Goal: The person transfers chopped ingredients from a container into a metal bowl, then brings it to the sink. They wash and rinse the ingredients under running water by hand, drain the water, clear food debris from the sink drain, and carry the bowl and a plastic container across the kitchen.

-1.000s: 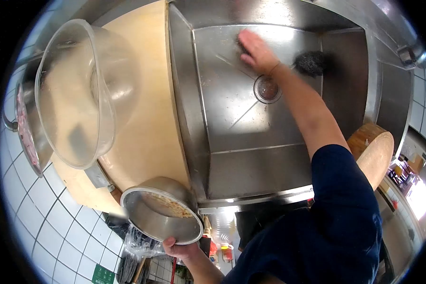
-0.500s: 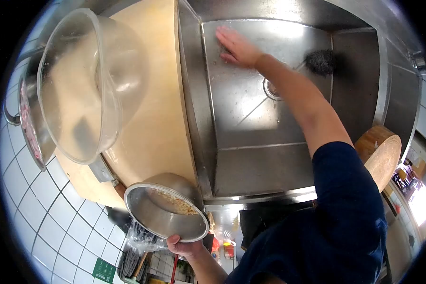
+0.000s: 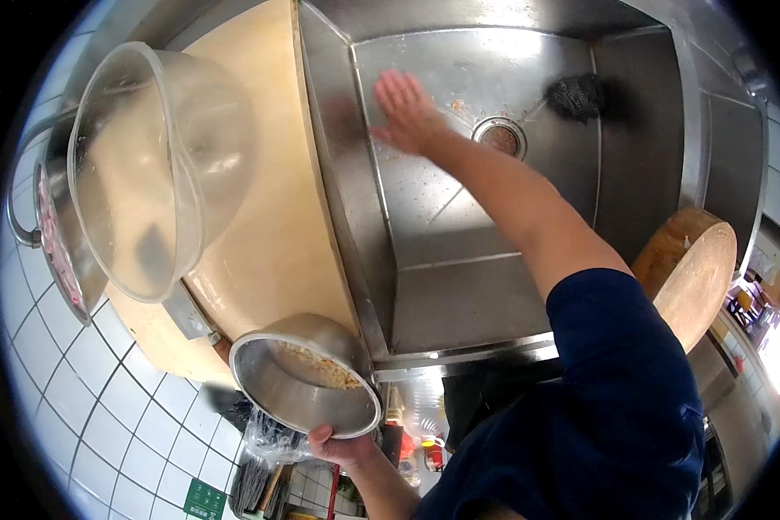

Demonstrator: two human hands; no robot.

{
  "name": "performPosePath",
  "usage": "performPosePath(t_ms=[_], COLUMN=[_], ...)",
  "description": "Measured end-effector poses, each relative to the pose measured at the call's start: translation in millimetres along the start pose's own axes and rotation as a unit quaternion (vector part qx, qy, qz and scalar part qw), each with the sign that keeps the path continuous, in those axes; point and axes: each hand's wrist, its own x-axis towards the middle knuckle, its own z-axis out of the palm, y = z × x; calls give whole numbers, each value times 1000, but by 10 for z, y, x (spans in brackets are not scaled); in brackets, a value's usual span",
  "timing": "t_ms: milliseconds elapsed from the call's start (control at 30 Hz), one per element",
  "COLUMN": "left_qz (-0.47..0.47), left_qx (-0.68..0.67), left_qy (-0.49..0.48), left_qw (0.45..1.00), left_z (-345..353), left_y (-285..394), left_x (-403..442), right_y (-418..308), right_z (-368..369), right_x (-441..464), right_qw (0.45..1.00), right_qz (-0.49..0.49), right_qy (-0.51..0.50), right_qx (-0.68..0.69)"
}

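Note:
At the bottom, my left hand point(image 3: 342, 445) grips the rim of a metal bowl point(image 3: 308, 407), thumb showing on the outside. The bowl tilts toward me and holds small pale and yellowish pieces on its inner wall. My right hand point(image 3: 410, 113), fingers spread, lies low over the floor of the steel sink point(image 3: 459, 303), near its left wall. Nothing shows in this hand. Small orange-brown scraps point(image 3: 458, 105) lie between it and the round drain point(image 3: 499, 139). A black mesh scrubber point(image 3: 574, 97) rests to the right of the drain.
A large clear plastic tub point(image 3: 160, 173) stands on the pale board point(image 3: 260, 251) at left, with a cleaver point(image 3: 185, 314) by its lower end. Beyond is a metal pan of pink pieces point(image 3: 56, 238). A round wooden block point(image 3: 689, 277) stands at the sink's right corner.
My right hand has swept left and toward me across the sink floor, and scraps now show near the drain. My left hand keeps its hold on the bowl. The camera view has shifted slightly.

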Motion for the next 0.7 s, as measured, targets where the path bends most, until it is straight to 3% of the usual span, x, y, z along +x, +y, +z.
performPosePath(t_ms=[433, 533, 700], left_qz=[1, -8, -7], left_qx=[-1, -7, 5], left_qy=[-51, -49, -42], left_qw=[999, 999, 999], left_z=[19, -22, -57], left_y=[41, 39, 47], left_x=[21, 30, 37], right_y=[487, 917, 1190], right_z=[-68, 4, 78], right_x=[-1448, -1501, -1448], right_qw=[950, 950, 972], right_qz=[313, 272, 169], right_qy=[5, 141, 135], right_qx=[7, 61, 92])
